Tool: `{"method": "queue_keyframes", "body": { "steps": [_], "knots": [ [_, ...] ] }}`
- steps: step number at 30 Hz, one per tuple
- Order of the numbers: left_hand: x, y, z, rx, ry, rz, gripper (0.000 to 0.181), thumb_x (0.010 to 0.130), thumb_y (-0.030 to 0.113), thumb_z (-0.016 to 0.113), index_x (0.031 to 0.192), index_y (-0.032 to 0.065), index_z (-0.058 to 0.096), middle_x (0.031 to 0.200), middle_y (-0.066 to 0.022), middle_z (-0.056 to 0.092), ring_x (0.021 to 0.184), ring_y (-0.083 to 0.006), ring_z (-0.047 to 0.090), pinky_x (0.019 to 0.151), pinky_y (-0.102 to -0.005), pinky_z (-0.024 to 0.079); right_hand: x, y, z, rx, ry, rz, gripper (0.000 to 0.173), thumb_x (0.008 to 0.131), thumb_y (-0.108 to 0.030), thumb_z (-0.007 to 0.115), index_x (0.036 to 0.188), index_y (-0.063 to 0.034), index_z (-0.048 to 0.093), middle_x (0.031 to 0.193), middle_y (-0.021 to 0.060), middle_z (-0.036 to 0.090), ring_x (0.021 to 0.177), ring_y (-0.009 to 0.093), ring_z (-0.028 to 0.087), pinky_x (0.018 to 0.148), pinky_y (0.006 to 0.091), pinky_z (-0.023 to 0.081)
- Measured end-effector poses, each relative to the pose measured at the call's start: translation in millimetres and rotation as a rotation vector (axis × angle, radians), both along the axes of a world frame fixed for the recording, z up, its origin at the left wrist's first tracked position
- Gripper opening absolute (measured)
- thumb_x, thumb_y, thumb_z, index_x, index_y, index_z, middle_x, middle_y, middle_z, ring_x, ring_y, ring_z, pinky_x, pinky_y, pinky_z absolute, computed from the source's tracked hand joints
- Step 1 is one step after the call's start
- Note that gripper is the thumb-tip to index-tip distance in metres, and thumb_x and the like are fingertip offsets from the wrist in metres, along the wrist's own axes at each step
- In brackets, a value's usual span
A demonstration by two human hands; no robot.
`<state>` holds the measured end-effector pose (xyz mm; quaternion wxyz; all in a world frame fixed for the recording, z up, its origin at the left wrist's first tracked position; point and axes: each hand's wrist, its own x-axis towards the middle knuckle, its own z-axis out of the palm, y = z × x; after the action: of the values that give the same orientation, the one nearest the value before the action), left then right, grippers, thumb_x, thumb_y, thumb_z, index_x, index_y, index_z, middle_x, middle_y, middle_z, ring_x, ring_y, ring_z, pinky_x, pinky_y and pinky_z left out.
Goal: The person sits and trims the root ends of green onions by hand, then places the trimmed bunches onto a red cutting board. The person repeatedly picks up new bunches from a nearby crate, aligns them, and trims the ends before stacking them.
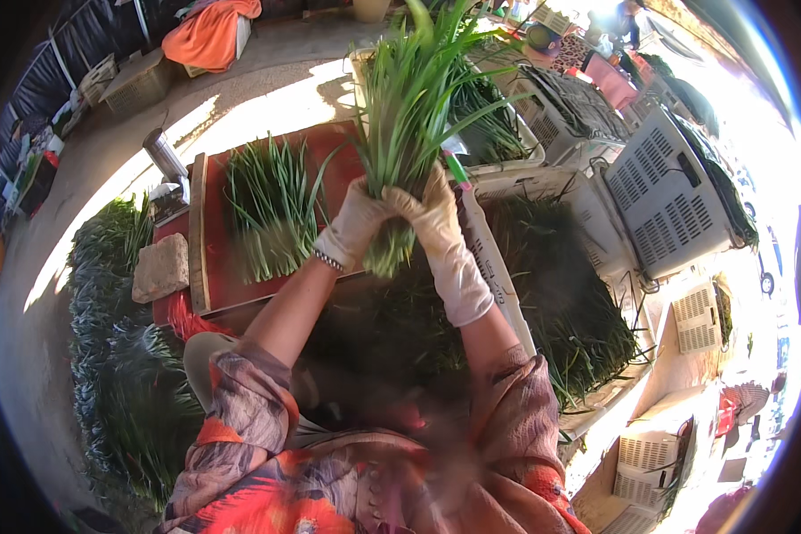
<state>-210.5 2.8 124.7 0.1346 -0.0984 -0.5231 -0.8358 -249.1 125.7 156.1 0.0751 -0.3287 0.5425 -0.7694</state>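
Observation:
A thick bunch of green garlic chives (400, 127) stands upright between my hands, leaf tips away from me and pale cut ends towards me. My left hand (357, 217), in a pale glove, grips its lower left side. On the right side, my right hand (434, 207), gloved too and stained yellowish, closes around the same stems with its thumb across the front. Left of the hands, a smaller pile of chives (274, 207) lies on a red board (334, 143). A wooden strip (200, 233) runs along the board's left edge.
Beside the board sit a stone block (161, 267), red ties (190, 317) and a metal cylinder (165, 153). Bundled chives (127, 374) line the floor at left. On the right, a white crate (500, 267) holds more greens (561, 294); another perforated crate (661, 193) stands tilted behind it.

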Motion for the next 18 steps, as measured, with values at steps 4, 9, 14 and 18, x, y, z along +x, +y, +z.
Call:
{"method": "queue_keyframes", "body": {
  "steps": [4, 9, 14, 18],
  "knots": [
    [-21.0, -27.4, -9.8, -0.232, -0.051, 0.067, 0.053, 0.070, 0.002, 0.079, 0.117, 0.0019, 0.055, 0.112, -0.0057, 0.064, 0.101, -0.0130, 0.060, 0.089, -0.0300, 0.050, -25.7, -28.6, -16.4, -0.014, -0.086, 0.015, 0.066, 0.072, -0.009, 0.081, 0.129, -0.0037, 0.047, 0.119, 0.0058, 0.059, 0.108, 0.017, 0.056, 0.095, 0.0307, 0.045],
    [-30.8, -35.8, -31.6, -0.514, -0.072, 0.064, 0.066, 0.073, 0.009, 0.077, 0.128, 0.0047, 0.042, 0.122, -0.0060, 0.058, 0.112, -0.0159, 0.055, 0.099, -0.0314, 0.044, -69.3, -34.0, -87.6, 0.356, -0.054, -0.003, 0.061, 0.067, -0.017, 0.086, 0.118, -0.0031, 0.058, 0.110, 0.0062, 0.065, 0.104, 0.016, 0.059, 0.090, 0.0306, 0.048],
    [-58.0, -38.3, -27.7, -1.060, 0.052, 0.183, 0.049, 0.087, 0.015, 0.062, 0.131, 0.0063, 0.044, 0.131, -0.0034, 0.051, 0.125, -0.0167, 0.044, 0.109, -0.0306, 0.032, -63.5, -52.8, -40.1, 0.302, 0.259, -0.300, 0.058, 0.064, -0.018, 0.085, 0.113, -0.0046, 0.058, 0.101, 0.0113, 0.066, 0.088, 0.023, 0.064, 0.079, 0.0346, 0.051],
    [-52.9, -18.5, 14.9, -1.003, -0.090, 0.069, 0.050, 0.080, 0.006, 0.069, 0.125, 0.0027, 0.048, 0.126, -0.0062, 0.054, 0.115, -0.0207, 0.049, 0.101, -0.0326, 0.037, -53.3, -36.4, 6.6, 0.108, 0.191, -0.251, 0.031, 0.075, -0.018, 0.075, 0.100, -0.0037, 0.065, 0.092, 0.0095, 0.067, 0.088, 0.023, 0.064, 0.076, 0.0349, 0.050]
  ]
}}
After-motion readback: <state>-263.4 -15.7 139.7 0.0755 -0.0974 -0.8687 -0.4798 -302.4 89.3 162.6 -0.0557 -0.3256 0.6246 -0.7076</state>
